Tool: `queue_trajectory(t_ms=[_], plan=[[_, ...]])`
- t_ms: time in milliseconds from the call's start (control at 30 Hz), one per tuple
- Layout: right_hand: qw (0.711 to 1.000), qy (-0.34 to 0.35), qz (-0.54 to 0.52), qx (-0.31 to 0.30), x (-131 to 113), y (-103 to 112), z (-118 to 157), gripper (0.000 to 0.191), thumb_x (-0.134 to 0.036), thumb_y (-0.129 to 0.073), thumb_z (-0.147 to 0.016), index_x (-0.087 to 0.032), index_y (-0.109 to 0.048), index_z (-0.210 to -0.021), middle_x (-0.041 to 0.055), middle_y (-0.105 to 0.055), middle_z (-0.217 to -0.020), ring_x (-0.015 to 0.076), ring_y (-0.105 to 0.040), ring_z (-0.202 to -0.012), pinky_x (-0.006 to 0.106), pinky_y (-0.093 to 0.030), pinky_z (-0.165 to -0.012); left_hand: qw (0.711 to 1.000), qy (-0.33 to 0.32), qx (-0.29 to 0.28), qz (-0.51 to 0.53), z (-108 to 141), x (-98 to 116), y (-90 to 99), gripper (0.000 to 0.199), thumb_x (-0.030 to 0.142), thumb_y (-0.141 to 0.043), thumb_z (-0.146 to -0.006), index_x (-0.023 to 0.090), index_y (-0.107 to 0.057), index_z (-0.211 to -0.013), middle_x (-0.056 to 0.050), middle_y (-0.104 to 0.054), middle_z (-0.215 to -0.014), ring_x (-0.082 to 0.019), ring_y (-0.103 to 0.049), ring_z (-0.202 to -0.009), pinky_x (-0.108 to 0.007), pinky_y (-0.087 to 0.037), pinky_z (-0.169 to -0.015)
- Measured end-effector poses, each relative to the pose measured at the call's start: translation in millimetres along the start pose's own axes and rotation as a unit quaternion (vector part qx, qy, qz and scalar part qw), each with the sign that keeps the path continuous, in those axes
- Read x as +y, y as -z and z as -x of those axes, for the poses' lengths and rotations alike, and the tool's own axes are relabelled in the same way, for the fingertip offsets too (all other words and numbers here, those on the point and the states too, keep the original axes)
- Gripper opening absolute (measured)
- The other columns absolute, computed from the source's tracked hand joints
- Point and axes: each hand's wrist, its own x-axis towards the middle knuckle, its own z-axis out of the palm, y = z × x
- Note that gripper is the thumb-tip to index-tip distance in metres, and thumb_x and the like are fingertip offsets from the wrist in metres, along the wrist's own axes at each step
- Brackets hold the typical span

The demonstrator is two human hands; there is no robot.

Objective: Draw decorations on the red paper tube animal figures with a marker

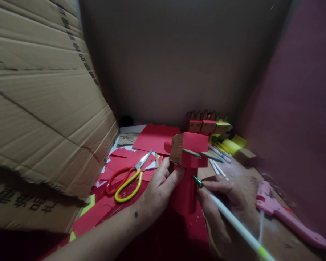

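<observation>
My left hand [161,183] grips a small figure made of red paper and cardboard [195,141] by the underside of its boxy head. Two green-edged pointed pieces stick out from the head, and a red paper tube forms its body below. In my right hand [219,203] is a green felt-tip pen [233,217] with a white barrel. Its green tip points at the red body, close to the surface; whether it touches I cannot tell. Scissors [129,183] with red and yellow handles lie left of my left hand, blades apart, on red paper pieces [118,163].
Large cardboard panels [43,90] rise on the left. Several small box-headed paper figures [208,125] stand at the back. Yellow paper [231,145] and other white pens [219,168] lie right of centre. A pink glue gun [285,215] lies at the right.
</observation>
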Motion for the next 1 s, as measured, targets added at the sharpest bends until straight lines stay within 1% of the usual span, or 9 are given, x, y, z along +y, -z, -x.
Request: queue_trajectory(t_ms=[67, 133, 267, 333, 433, 567, 633, 833, 1000], plan=[[1.000, -0.007, 0.004, -0.007, 0, 1, 1, 0.010, -0.018, -0.068, -0.091, -0.025, -0.064, -0.095, -0.0042, -0.071, -0.081, 0.0052, -0.062, -0.052, 0.010, -0.052, -0.050, 1.000, 0.000, -0.002, 0.010, 0, 0, -0.7, 0.038, 0.041, -0.062, -0.097, 0.021, -0.058, -0.129, -0.011, -0.064, -0.139, -0.029, -0.059, -0.129, -0.042, -0.045, -0.108], [1.000, -0.012, 0.005, -0.014, 1, 2, 2, 0.008, -0.020, -0.068, -0.091, -0.025, -0.064, -0.095, -0.0026, -0.072, -0.081, 0.0064, -0.062, -0.051, 0.013, -0.052, -0.048, 1.000, -0.004, -0.001, 0.008, 1, 1, -1.7, 0.039, 0.041, -0.063, -0.097, 0.021, -0.058, -0.130, -0.011, -0.064, -0.140, -0.029, -0.058, -0.130, -0.042, -0.044, -0.109], [1.000, -0.022, -0.014, -0.013, 3, 0, 4, 0.006, -0.020, -0.068, -0.092, -0.023, -0.065, -0.096, 0.0008, -0.074, -0.082, 0.0116, -0.071, -0.062, 0.017, -0.058, -0.055, 1.000, -0.005, 0.008, -0.014, 2, 5, -3.8, 0.041, 0.044, -0.062, -0.097, 0.021, -0.061, -0.131, -0.011, -0.065, -0.138, -0.030, -0.058, -0.129, -0.041, -0.046, -0.107], [1.000, -0.013, -0.021, -0.012, 3, -1, 3, 0.009, -0.017, -0.068, -0.091, -0.024, -0.065, -0.095, -0.0008, -0.072, -0.080, 0.0112, -0.070, -0.062, 0.017, -0.059, -0.057, 1.000, -0.004, 0.010, -0.016, 2, 7, -4.7, 0.041, 0.044, -0.061, -0.097, 0.021, -0.061, -0.131, -0.011, -0.066, -0.137, -0.031, -0.059, -0.128, -0.041, -0.046, -0.106], [1.000, -0.002, -0.016, -0.011, 2, -1, 2, 0.012, -0.015, -0.068, -0.090, -0.025, -0.065, -0.096, -0.0026, -0.069, -0.080, 0.0093, -0.067, -0.058, 0.016, -0.057, -0.055, 1.000, -0.008, 0.012, -0.023, 2, 9, -6.4, 0.039, 0.042, -0.061, -0.097, 0.021, -0.062, -0.131, -0.011, -0.066, -0.137, -0.030, -0.059, -0.128, -0.040, -0.046, -0.106], [0.999, -0.005, -0.027, -0.017, 3, -1, 3, 0.011, -0.017, -0.067, -0.092, -0.025, -0.064, -0.099, -0.0005, -0.070, -0.086, 0.0108, -0.070, -0.066, 0.017, -0.059, -0.059, 0.999, -0.017, 0.018, -0.042, 1, 10, -8.1, 0.036, 0.040, -0.060, -0.098, 0.021, -0.063, -0.128, -0.010, -0.063, -0.142, -0.029, -0.056, -0.132, -0.038, -0.044, -0.109], [0.999, -0.010, -0.028, -0.016, 4, -2, 4, 0.011, -0.017, -0.067, -0.092, -0.025, -0.064, -0.099, 0.0000, -0.070, -0.087, 0.0110, -0.070, -0.067, 0.017, -0.058, -0.058, 0.999, -0.014, 0.016, -0.046, 1, 10, -8.0, 0.037, 0.040, -0.059, -0.099, 0.021, -0.062, -0.129, -0.010, -0.063, -0.142, -0.029, -0.056, -0.133, -0.038, -0.044, -0.109], [1.000, -0.020, -0.022, 0.001, 4, -6, 6, 0.010, -0.021, -0.068, -0.093, -0.025, -0.065, -0.101, -0.0008, -0.069, -0.086, 0.0088, -0.061, -0.055, 0.018, -0.055, -0.052, 0.999, -0.011, 0.017, -0.046, 1, 8, -7.6, 0.038, 0.040, -0.057, -0.099, 0.021, -0.059, -0.132, -0.011, -0.065, -0.139, -0.029, -0.058, -0.129, -0.040, -0.046, -0.106], [1.000, -0.011, -0.009, 0.018, 4, -8, 8, 0.012, -0.020, -0.068, -0.092, -0.026, -0.065, -0.101, 0.0000, -0.072, -0.093, 0.0114, -0.069, -0.064, 0.021, -0.058, -0.058, 0.999, -0.002, 0.013, -0.042, 3, 10, -9.6, 0.037, 0.041, -0.057, -0.099, 0.020, -0.059, -0.130, -0.012, -0.067, -0.137, -0.030, -0.059, -0.129, -0.040, -0.047, -0.105]])
